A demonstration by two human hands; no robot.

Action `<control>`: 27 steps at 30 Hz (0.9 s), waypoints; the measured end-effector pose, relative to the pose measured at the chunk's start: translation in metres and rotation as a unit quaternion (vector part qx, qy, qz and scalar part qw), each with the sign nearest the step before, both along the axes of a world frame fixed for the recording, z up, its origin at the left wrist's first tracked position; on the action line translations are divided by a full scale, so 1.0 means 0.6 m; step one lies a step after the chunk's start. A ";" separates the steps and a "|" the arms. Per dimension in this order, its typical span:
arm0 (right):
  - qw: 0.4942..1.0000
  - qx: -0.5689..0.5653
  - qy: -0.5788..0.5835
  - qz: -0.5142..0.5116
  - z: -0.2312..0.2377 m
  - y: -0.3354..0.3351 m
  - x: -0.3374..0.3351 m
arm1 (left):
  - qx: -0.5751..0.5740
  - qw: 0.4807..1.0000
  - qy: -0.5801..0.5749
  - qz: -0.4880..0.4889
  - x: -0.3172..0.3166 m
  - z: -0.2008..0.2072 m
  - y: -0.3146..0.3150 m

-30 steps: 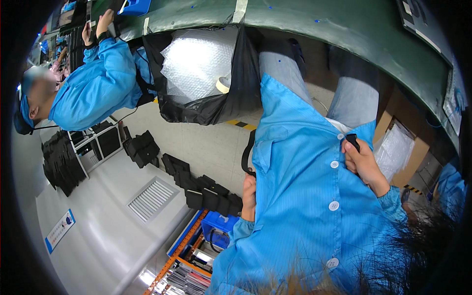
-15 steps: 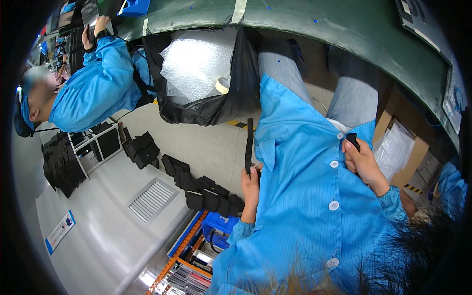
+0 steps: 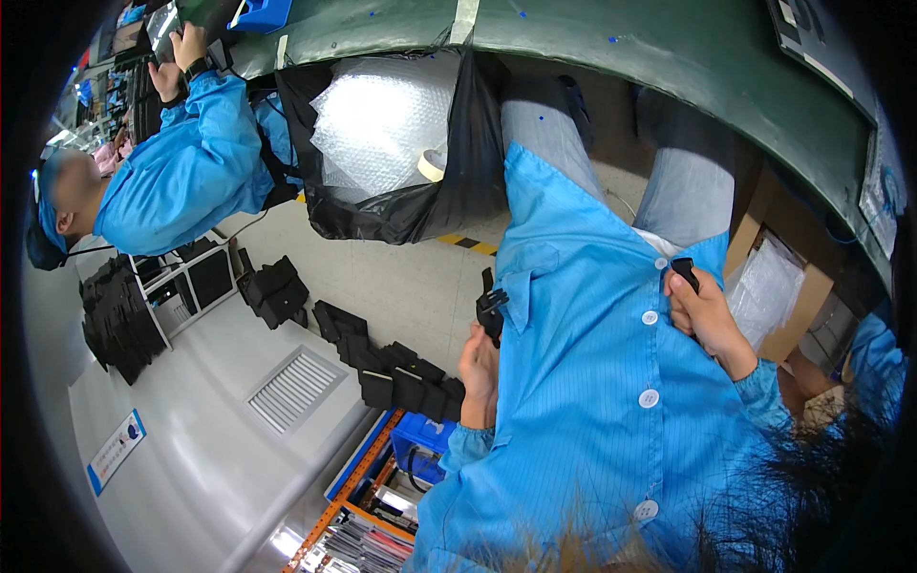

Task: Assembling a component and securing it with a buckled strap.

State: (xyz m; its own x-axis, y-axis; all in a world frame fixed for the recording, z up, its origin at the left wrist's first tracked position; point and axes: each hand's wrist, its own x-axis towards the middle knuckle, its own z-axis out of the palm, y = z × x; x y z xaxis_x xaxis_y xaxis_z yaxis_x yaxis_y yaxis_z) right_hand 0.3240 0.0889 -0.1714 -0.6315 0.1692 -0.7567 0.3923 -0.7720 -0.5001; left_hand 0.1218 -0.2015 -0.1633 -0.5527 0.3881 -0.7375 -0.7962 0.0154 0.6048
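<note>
At the left side of my blue work coat (image 3: 583, 353), my left hand (image 3: 479, 374) is closed on a black strap with a plastic buckle (image 3: 492, 304). The buckle shows above the fingertips, close to the coat's pocket flap. My right hand (image 3: 705, 313), just right of the coat's button row, has its fingers wrapped round a small black piece (image 3: 685, 271). Only the top of that piece shows above the thumb, so its full shape is hidden. Whether the two black pieces are joined cannot be seen.
A black bag (image 3: 382, 224) of bubble wrap (image 3: 382, 124) hangs by the green table (image 3: 611, 38), a tape roll (image 3: 432, 166) inside. Black pouches (image 3: 387, 368) line the grey cabinet (image 3: 220, 411). A co-worker (image 3: 181, 172) sits at left; a cardboard box (image 3: 800, 310) stands at right.
The long strap upright above my left hand has dropped from view, and a buckle now shows there. My left hand has shifted slightly. My right hand is unchanged. The co-worker's hands have moved apart.
</note>
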 end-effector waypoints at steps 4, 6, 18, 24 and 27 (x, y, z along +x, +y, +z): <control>1.000 0.001 -0.003 0.015 0.008 0.005 -0.003 | -0.036 0.986 0.104 -0.123 -0.004 -0.020 -0.015; 0.999 0.025 0.020 0.031 0.001 0.001 -0.003 | -0.063 0.973 0.124 -0.183 0.002 -0.025 0.005; 0.989 0.145 -0.017 0.005 0.023 -0.017 0.000 | -0.079 0.774 0.417 -0.471 0.017 -0.026 0.136; 0.895 0.443 -0.043 -0.025 0.019 -0.008 0.008 | -0.147 0.685 0.470 -0.538 -0.003 0.022 0.165; 0.864 0.497 0.059 0.059 0.030 -0.010 -0.001 | -0.206 0.471 0.738 -0.437 -0.003 0.045 0.201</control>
State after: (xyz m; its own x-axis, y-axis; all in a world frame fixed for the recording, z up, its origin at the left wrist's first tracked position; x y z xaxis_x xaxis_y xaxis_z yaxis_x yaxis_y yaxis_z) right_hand 0.3234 0.0827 -0.1534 -0.7508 0.6284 -0.2036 0.3402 0.1036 -0.9346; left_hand 0.1203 -0.0808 -0.1365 -0.3433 0.9352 0.0868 0.9062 0.3054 0.2925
